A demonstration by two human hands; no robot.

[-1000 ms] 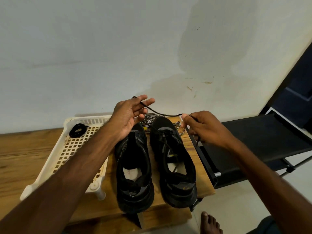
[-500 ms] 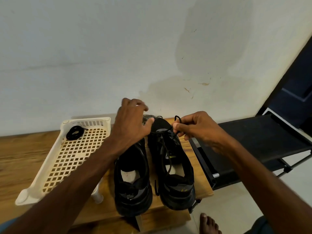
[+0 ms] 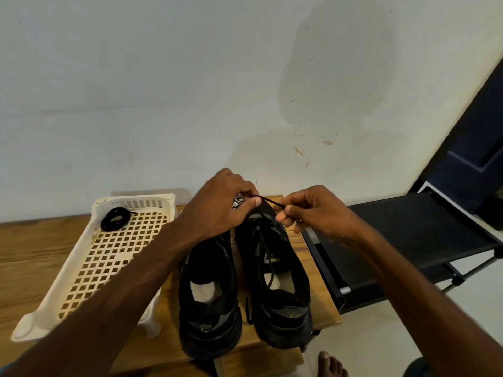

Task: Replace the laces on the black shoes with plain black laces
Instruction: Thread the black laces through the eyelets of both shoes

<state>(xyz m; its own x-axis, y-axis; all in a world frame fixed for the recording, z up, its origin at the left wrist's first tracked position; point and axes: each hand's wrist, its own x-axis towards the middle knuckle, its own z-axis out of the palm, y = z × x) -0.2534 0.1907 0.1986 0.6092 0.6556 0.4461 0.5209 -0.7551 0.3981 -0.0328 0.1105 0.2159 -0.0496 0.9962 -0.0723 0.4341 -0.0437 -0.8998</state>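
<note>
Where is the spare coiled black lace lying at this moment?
In the head view, the coiled black lace lies inside the cream basket at its far end, to the left of the two black shoes.

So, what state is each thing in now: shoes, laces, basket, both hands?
left hand: pinches the black lace
right hand: pinches the same lace
black lace: stretched between the hands, over the right shoe's toe
right shoe: upright, a black strand along its opening
left shoe: upright, no lace visible
spare black lace: coiled, in the basket
basket: upright on the wooden table
patterned lace: bunched behind the left hand's fingers
</note>
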